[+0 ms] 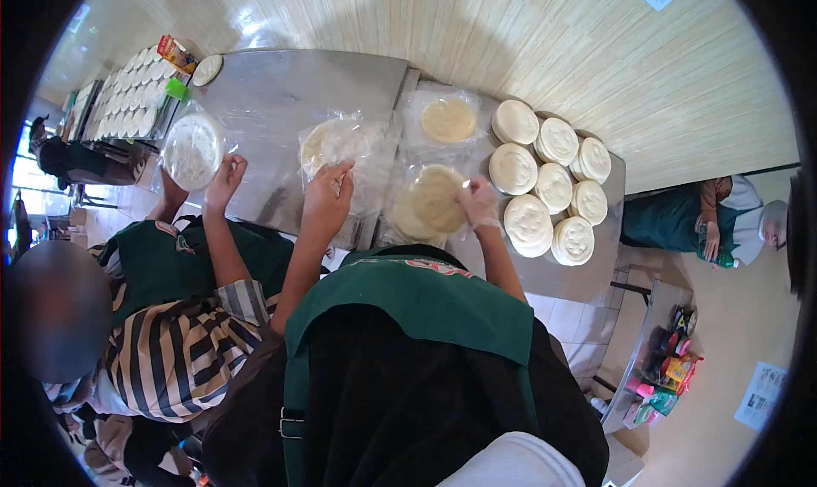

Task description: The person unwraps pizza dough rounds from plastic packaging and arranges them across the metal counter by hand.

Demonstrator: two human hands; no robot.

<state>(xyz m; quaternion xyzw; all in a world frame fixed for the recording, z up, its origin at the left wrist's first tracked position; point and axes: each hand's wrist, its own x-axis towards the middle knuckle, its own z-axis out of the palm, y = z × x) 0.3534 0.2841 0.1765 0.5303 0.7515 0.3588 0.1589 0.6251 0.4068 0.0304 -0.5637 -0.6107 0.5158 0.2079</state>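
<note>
My left hand point(328, 199) is closed at the near edge of a crumpled clear plastic sheet point(353, 142), with a pale dough disc point(318, 147) partly under the film. My right hand point(479, 205), which seems to wear a thin clear glove, pinches the right edge of the plastic film around a flat, yellowish dough disc point(430, 199) just in front of me. Beyond it lies another flat dough disc point(448, 120) on clear plastic. Stacks of thick, round pale dough discs point(553, 187) stand to the right of my right hand.
On the left, a co-worker in a striped sleeve point(170, 351) holds a plastic-wrapped disc point(192, 151) over the metal table point(255, 104). Rows of discs point(132, 96) fill a far-left table. Another person point(681, 223) is at the right, near a side table with colourful packets point(677, 372).
</note>
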